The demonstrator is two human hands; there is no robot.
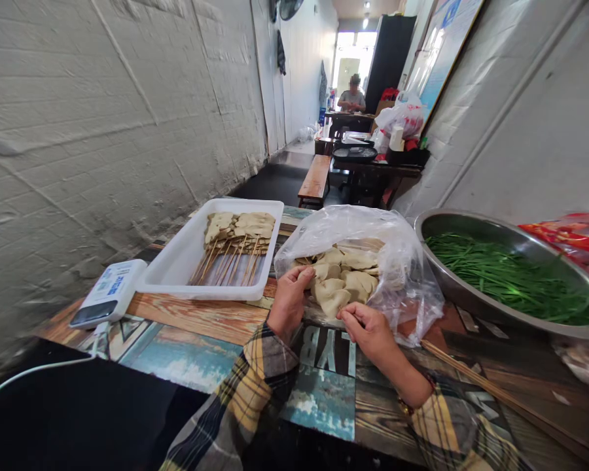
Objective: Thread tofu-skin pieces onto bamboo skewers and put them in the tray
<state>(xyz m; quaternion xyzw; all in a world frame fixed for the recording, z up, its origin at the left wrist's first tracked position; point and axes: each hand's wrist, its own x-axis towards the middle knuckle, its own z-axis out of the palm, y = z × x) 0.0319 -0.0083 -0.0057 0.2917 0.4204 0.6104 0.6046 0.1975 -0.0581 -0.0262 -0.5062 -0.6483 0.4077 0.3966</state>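
A clear plastic bag [407, 288] lies opened in front of me, with a pile of thin beige tofu slices [358, 282] in it. At the near side of the pile, my right hand [370, 330] pinches the pointed edge of a tofu slice [331, 299]. My left hand [289, 297] is closed at the left of the same slice, thumb and fingertips on its edge. To the left, a white tray [160, 278] holds skewered tofu slices [240, 227], their sticks [226, 261] pointing toward me.
A steel basin [520, 320] of green chives stands at the right. Loose bamboo skewers [500, 392] lie on the table's right side. A white scale [110, 291] with a cable sits at the left. Beyond are a bench [315, 176], a cluttered table and a seated person [352, 98].
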